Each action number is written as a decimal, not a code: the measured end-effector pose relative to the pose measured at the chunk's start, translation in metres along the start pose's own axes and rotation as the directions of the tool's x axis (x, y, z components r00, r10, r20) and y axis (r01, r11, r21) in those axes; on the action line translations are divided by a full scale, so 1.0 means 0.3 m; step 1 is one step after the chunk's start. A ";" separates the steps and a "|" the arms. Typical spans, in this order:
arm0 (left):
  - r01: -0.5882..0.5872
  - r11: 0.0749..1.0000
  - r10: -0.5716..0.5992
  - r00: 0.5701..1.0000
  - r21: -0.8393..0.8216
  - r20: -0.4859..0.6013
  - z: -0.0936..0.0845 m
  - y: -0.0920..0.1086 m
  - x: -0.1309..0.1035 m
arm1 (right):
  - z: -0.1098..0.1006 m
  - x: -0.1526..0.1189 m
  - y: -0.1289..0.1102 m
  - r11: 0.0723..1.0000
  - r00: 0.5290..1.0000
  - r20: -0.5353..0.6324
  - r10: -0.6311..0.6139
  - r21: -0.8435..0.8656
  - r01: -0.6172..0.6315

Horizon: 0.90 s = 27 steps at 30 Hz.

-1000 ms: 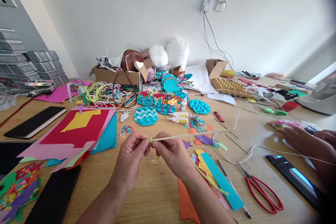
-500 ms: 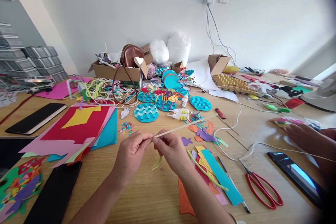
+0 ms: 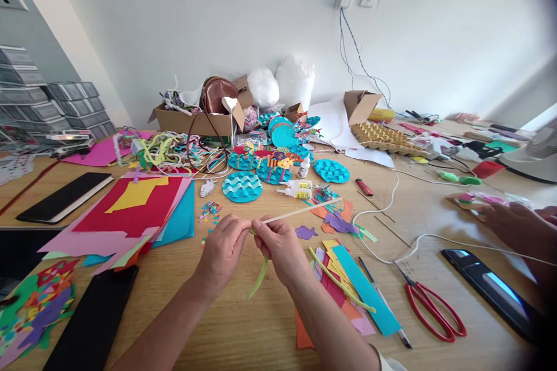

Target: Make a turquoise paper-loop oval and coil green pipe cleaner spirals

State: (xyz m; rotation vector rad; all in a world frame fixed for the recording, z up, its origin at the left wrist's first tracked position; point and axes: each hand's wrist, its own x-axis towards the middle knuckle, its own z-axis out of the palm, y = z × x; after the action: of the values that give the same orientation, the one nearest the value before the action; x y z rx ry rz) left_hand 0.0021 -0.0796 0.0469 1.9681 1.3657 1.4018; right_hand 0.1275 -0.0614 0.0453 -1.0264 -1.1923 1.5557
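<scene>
My left hand (image 3: 223, 248) and my right hand (image 3: 282, 250) meet with closed, pinching fingers over the middle of the table. A thin pale stick (image 3: 307, 208) juts out to the right from between them. A light green pipe cleaner (image 3: 258, 283) hangs below the fingertips, its upper part at the stick's near end; the fingers hide how it is wound there. Beside my right forearm lie another green pipe cleaner (image 3: 339, 279), a blue paper strip (image 3: 368, 290) and yellow paper pieces (image 3: 333, 252).
Red-handled scissors (image 3: 435, 310) and a phone (image 3: 491, 293) lie at the right, near another person's hand (image 3: 509, 223). Glue bottles (image 3: 298, 192) and wavy blue discs (image 3: 242, 186) stand ahead. Coloured paper sheets (image 3: 126, 208) and a dark phone (image 3: 93, 319) are left.
More of the green pipe cleaner now hangs down below my fingers. Both hands stay together at the stick's end, with the fingers slightly shifted. The stick points a little lower.
</scene>
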 end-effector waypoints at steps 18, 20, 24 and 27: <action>0.387 0.870 -0.320 0.915 -0.306 0.246 -0.035 0.020 0.056 | -0.016 0.002 -0.015 0.994 0.995 0.028 -0.097 -0.049 0.098; 0.357 0.903 -0.295 0.920 -0.238 0.259 -0.039 0.026 0.065 | -0.013 -0.001 -0.015 0.996 0.996 0.037 -0.081 -0.032 0.082; 0.256 0.962 -0.229 0.948 -0.099 0.219 -0.055 0.033 0.080 | -0.010 -0.015 -0.019 1.000 0.998 0.064 -0.001 -0.017 0.002; 0.333 0.931 -0.314 0.939 -0.149 0.141 -0.065 0.019 0.083 | -0.022 -0.036 -0.014 0.999 0.993 0.111 0.044 -0.021 -0.042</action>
State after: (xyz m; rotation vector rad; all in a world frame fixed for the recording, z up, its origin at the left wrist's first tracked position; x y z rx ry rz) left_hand -0.0111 -0.0654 0.0725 1.6000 1.3913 1.1892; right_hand 0.1373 -0.0696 0.0489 -0.9941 -1.2704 1.6561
